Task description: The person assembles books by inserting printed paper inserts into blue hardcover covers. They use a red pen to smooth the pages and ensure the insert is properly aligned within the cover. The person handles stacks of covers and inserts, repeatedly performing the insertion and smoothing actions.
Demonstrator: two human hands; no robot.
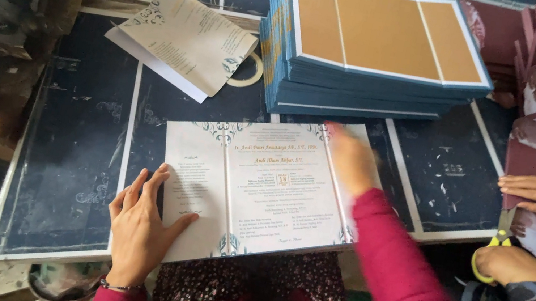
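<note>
White card [269, 187] under flat, spread left hand [142, 220], right hand [352, 159] blurred

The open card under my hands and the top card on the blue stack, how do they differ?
The open card shows pale printed panels; the top card shows plain tan panels. The left hand and right hand press the open card; the top card lies untouched. Both have three panels.
</note>
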